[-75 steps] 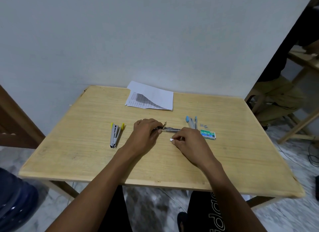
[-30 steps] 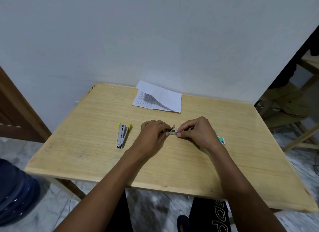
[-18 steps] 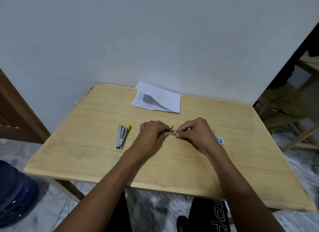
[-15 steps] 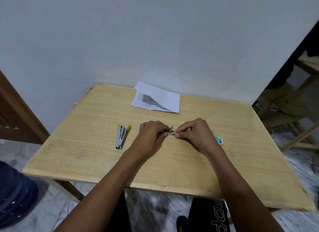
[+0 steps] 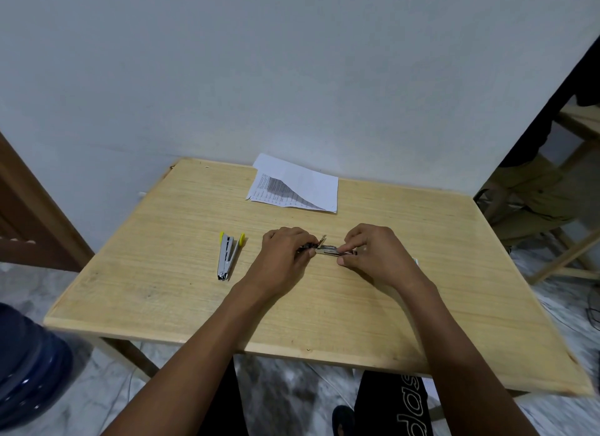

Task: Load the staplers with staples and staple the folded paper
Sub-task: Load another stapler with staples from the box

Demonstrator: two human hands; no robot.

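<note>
In the middle of the wooden table (image 5: 324, 306), my left hand (image 5: 282, 260) grips the near end of a small metal stapler (image 5: 324, 250) that lies opened out flat. My right hand (image 5: 376, 257) pinches something small against the stapler's metal track; what it pinches is hidden by the fingers. A second stapler with yellow-green ends (image 5: 229, 255) lies open to the left of my hands. The folded printed paper (image 5: 298, 184) rests at the table's far edge, by the wall. The staple box and the blue stapler are hidden behind my right hand.
A blue water jug (image 5: 29, 364) stands on the floor at the lower left. Another person sits on wooden furniture (image 5: 545, 189) at the right. A brown wooden frame (image 5: 29, 215) rises at the left. The wall is right behind the table.
My right hand has come up from the table near the staple box to the stapler's track and stays there. My left hand has kept its grip. The view shifted slightly.
</note>
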